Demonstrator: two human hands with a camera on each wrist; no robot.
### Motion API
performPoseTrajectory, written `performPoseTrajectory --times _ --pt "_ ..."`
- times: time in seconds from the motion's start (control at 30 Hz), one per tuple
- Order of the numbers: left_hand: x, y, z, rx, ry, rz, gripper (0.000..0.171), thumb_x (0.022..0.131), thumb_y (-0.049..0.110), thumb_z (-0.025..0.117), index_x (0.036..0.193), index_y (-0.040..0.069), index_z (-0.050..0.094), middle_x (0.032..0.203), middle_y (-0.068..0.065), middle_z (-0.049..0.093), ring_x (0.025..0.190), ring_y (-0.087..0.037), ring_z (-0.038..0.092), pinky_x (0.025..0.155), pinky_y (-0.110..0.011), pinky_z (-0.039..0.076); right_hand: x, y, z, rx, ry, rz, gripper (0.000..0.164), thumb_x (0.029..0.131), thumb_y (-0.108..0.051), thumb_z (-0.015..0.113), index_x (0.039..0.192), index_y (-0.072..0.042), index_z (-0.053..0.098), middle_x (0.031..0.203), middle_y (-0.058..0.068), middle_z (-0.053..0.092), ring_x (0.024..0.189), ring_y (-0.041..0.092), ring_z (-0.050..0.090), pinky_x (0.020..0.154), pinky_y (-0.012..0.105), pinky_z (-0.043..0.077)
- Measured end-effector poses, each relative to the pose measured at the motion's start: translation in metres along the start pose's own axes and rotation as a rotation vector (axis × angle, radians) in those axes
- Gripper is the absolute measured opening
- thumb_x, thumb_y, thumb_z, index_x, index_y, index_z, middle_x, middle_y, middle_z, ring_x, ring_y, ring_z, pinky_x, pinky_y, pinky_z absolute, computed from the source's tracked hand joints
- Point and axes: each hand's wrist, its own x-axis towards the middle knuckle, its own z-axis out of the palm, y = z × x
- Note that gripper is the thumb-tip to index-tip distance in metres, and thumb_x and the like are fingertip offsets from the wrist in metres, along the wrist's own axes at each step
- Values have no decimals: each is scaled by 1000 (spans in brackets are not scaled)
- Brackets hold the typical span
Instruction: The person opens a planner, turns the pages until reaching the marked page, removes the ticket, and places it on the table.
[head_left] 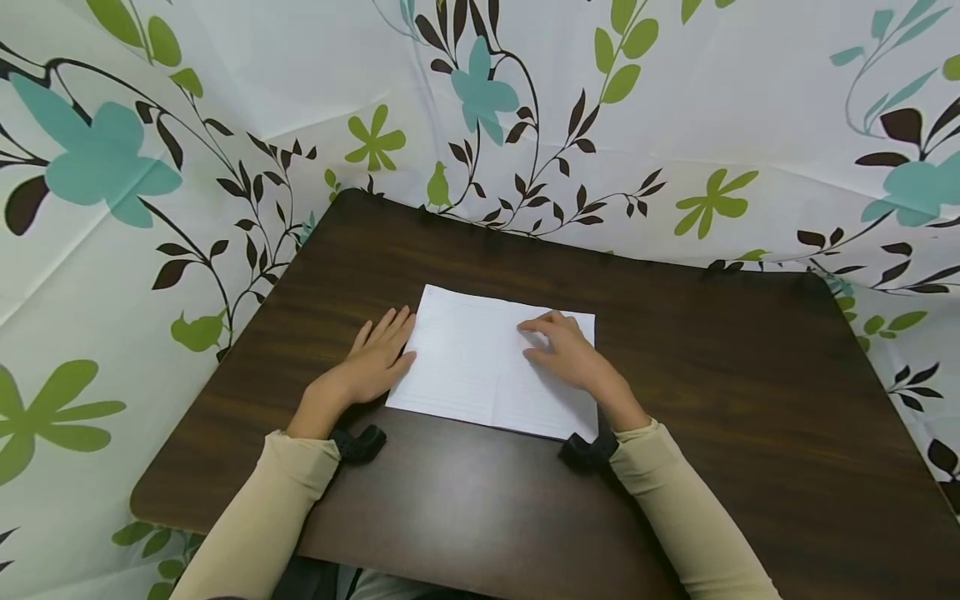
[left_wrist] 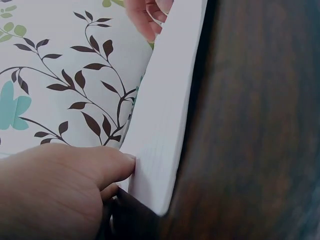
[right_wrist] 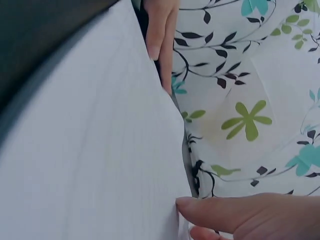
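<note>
A white notebook (head_left: 457,358) lies open on the dark table, its faintly ruled pages parted by a centre fold. Beside its left edge my left hand (head_left: 375,358) rests with fingers extended, the thumb lying over the page edge. In the left wrist view, that thumb (left_wrist: 112,167) touches the notebook's margin. My right hand (head_left: 566,354) is over the right page, fingers bent, with a gap between index finger and thumb. The right wrist view shows the right thumb (right_wrist: 200,207) against the paper (right_wrist: 110,140), with another finger partly hidden below it.
The brown wooden table (head_left: 750,417) extends on both sides of the notebook. A white curtain (head_left: 315,67) with leaf and flower prints hangs round its back and sides. Black wrist straps (head_left: 360,444) sit at both cuffs, close to the tabletop.
</note>
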Motion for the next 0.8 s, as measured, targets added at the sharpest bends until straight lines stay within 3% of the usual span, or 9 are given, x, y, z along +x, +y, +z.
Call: performPoseTrajectory --times 0.13,0.3,0.5,0.8 --pt "-1 -1 1 3 3 3 67 114 31 35 167 3 7 176 -18 0 164 -39 -6 129 -63 -8 -2 6 -5 -52 11 52 49 101 -21 69 147 -8 59 143 23 51 130 42 43 109 59 40" --pt "-2 0 1 -3 13 14 67 114 32 35 167 2 7 176 -18 0 164 -39 -5 129 -63 -8 -5 12 -16 -63 11 182 59 101 -27 69 153 -7 51 151 28 41 133 47 35 110 65 33" --pt "-3 -1 3 -3 17 7 67 114 32 36 167 3 8 176 -18 0 164 -39 -5 129 -63 -8 -7 23 -24 -144 4 320 77 100 -39 71 159 -2 39 151 30 35 128 45 31 104 61 29" --pt "-1 -1 2 -7 18 14 67 114 32 36 167 3 8 176 -17 0 164 -39 -5 129 -63 -8 -8 22 -24 -253 7 354 80 100 -43 69 160 -1 38 141 28 41 123 45 30 104 65 22"
